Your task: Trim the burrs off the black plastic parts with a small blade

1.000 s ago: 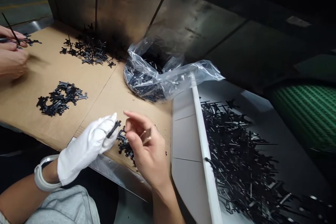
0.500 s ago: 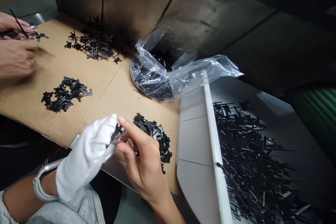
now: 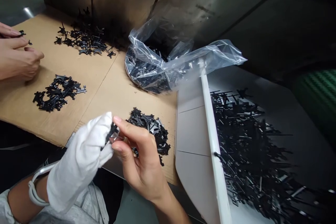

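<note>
My left hand [image 3: 81, 157], in a white glove, is closed on a small black plastic part [image 3: 112, 133] held just above the cardboard's near edge. My right hand [image 3: 139, 162], bare, meets it from the right; thumb and forefinger pinch the same part, with a thin shiny blade-like piece between them. Just behind the fingers lies a small heap of black plastic parts [image 3: 151, 131] on the cardboard sheet [image 3: 105, 91].
Another person's hands [image 3: 15, 54] work at the far left. Two more heaps of black parts [image 3: 56, 92] [image 3: 82, 42] lie on the cardboard. A clear plastic bag [image 3: 168, 66] holds parts. A white box [image 3: 212, 147] at right is full of black sprues.
My hands have drawn closer together on the part and shifted slightly toward me. The other person's hands have lowered; the long black stick they held is out of sight.
</note>
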Demonstrator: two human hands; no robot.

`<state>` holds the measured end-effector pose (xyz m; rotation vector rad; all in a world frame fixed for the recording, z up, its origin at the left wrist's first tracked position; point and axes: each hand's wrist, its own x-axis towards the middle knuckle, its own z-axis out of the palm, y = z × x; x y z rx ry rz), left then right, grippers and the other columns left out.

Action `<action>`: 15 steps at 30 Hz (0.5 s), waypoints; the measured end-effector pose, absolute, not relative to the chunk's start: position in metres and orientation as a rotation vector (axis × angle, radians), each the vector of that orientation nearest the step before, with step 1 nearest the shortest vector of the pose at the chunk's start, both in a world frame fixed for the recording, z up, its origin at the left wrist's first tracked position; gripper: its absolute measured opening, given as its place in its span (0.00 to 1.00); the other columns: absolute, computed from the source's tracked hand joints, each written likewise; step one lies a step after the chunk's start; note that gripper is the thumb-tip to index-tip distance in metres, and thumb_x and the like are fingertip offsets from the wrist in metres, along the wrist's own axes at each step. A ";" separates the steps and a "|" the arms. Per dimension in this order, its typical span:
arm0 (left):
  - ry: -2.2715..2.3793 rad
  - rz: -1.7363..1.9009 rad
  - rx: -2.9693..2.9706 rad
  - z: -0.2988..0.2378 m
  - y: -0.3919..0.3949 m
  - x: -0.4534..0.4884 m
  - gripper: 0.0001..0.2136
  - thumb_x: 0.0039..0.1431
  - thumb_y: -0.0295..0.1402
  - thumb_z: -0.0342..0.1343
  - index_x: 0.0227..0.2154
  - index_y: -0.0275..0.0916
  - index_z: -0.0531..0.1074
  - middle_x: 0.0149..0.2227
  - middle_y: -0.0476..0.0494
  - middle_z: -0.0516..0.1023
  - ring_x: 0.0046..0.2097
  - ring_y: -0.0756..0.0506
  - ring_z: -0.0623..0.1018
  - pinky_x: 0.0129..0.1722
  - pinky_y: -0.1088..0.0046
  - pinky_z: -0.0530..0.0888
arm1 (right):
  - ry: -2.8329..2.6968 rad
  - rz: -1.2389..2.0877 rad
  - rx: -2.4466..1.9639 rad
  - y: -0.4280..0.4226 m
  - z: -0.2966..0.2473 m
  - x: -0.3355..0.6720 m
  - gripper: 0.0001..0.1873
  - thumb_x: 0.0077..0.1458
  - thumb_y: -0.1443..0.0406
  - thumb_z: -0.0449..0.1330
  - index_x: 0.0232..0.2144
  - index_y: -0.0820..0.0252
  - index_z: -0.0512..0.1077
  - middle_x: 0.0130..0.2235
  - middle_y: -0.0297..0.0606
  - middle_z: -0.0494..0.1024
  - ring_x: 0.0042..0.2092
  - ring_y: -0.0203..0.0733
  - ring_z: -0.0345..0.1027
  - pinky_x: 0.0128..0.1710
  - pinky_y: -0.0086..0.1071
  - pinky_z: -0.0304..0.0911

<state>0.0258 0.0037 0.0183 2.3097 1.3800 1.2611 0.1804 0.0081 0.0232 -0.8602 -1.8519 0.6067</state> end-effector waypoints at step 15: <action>1.523 1.147 2.475 0.029 0.003 0.023 0.19 0.75 0.39 0.37 0.56 0.34 0.65 0.41 0.30 0.85 0.41 0.40 0.87 0.41 0.70 0.85 | -1.842 0.706 -0.810 0.011 0.025 0.181 0.17 0.72 0.63 0.52 0.60 0.51 0.67 0.44 0.37 0.82 0.33 0.36 0.75 0.32 0.31 0.73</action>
